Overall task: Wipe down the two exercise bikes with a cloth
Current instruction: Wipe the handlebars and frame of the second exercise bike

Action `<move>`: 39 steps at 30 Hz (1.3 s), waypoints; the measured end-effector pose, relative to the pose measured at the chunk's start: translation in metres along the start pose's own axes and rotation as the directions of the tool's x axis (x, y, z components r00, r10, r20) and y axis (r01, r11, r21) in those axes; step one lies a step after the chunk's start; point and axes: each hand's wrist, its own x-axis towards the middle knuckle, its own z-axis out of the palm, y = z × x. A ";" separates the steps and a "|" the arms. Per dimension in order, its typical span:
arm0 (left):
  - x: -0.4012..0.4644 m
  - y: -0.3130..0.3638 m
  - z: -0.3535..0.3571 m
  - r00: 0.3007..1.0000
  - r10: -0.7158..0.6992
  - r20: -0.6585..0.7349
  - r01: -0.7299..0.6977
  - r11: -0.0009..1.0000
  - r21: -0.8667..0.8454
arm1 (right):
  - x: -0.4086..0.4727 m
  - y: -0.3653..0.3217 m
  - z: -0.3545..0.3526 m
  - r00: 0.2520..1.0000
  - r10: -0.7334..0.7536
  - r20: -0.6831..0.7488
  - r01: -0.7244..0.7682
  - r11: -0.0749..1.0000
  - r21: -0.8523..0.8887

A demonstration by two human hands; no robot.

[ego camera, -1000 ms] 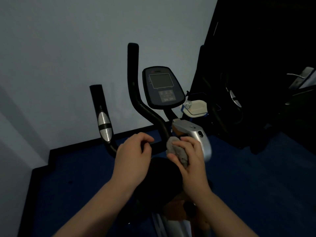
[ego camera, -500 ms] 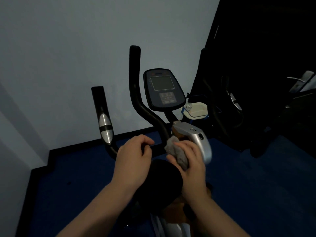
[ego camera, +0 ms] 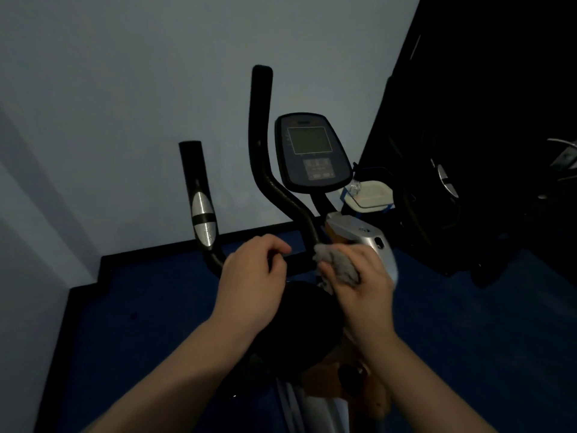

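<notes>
While my left hand (ego camera: pixel 249 276) grips the handlebar (ego camera: pixel 282 198), my right hand (ego camera: pixel 362 285) presses the bunched cloth (ego camera: pixel 338 264) against it.

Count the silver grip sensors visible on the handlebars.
2: one on the near bike's left handlebar, one on the second bike in the dark at right. Any others may be hidden by the hands or the darkness.

Dim room, blue floor. Handlebar (ego camera: pixel 282 195) of the exercise bike (ego camera: pixel 359 235) is gripped by the left hand (ego camera: pixel 253 279) on its low crossbar. A grey cloth (ego camera: pixel 338 265) is held bunched in the right hand (ego camera: pixel 362 282), pressed against the bar's base. Console (ego camera: pixel 312 153) is seen upright behind.
</notes>
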 end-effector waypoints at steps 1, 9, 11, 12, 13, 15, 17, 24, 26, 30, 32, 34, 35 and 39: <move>-0.001 0.000 0.000 1.000 0.006 -0.003 -0.006 1.000 0.000 | 0.015 -0.004 0.005 1.000 -0.006 0.003 0.006 0.999 -0.044; 0.003 0.005 -0.004 0.999 0.044 -0.019 -0.045 0.998 -0.053 | 0.021 -0.015 0.008 1.000 -0.020 0.022 0.021 0.997 -0.077; 0.001 0.006 -0.008 0.993 0.108 -0.045 -0.110 0.993 -0.032 | -0.011 -0.008 -0.001 1.000 0.017 -0.023 -0.017 1.000 -0.002; 0.002 0.005 -0.011 0.986 0.150 -0.070 -0.152 0.988 -0.013 | -0.016 -0.004 -0.002 0.999 0.024 -0.041 -0.023 1.000 0.019; 0.006 0.005 -0.018 0.978 0.184 -0.101 -0.186 0.983 -0.002 | -0.011 -0.003 0.000 0.999 0.016 -0.037 -0.015 1.000 0.017; 0.022 0.004 -0.035 0.955 0.240 -0.173 -0.241 0.970 0.015 | 0.020 -0.009 0.012 1.000 -0.021 0.011 0.021 0.999 -0.039; 0.046 0.003 -0.055 0.915 0.308 -0.259 -0.297 0.951 0.080 | 0.063 -0.021 0.029 0.999 -0.024 0.032 0.025 0.999 -0.041; 0.124 -0.012 -0.098 0.890 0.326 -0.320 -0.270 0.940 0.207 | 0.063 -0.018 0.027 0.996 -0.036 0.082 0.043 0.995 -0.092; 0.129 -0.023 -0.095 0.925 0.278 -0.259 -0.250 0.959 0.135 | 0.046 -0.014 0.019 0.995 -0.052 0.086 0.063 0.989 -0.131; 0.128 -0.030 -0.085 0.930 0.268 -0.251 -0.252 0.963 0.093 | 0.083 -0.031 0.046 0.989 -0.113 0.096 0.134 0.959 -0.249; 0.128 -0.030 -0.084 0.926 0.274 -0.259 -0.255 0.961 0.106 | 0.115 -0.047 0.071 0.980 -0.146 0.132 0.178 0.945 -0.274; 0.129 -0.031 -0.086 0.926 0.289 -0.242 -0.268 0.956 0.116 | 0.133 -0.051 0.077 0.973 -0.152 0.173 0.194 0.946 -0.261; 0.129 -0.031 -0.087 0.926 0.298 -0.230 -0.279 0.954 0.113 | 0.132 -0.048 0.072 0.970 -0.156 0.184 0.201 0.945 -0.259; 0.128 -0.030 -0.092 0.918 0.314 -0.241 -0.305 0.949 0.077 | 0.095 -0.032 0.047 0.977 -0.163 0.140 0.194 0.948 -0.250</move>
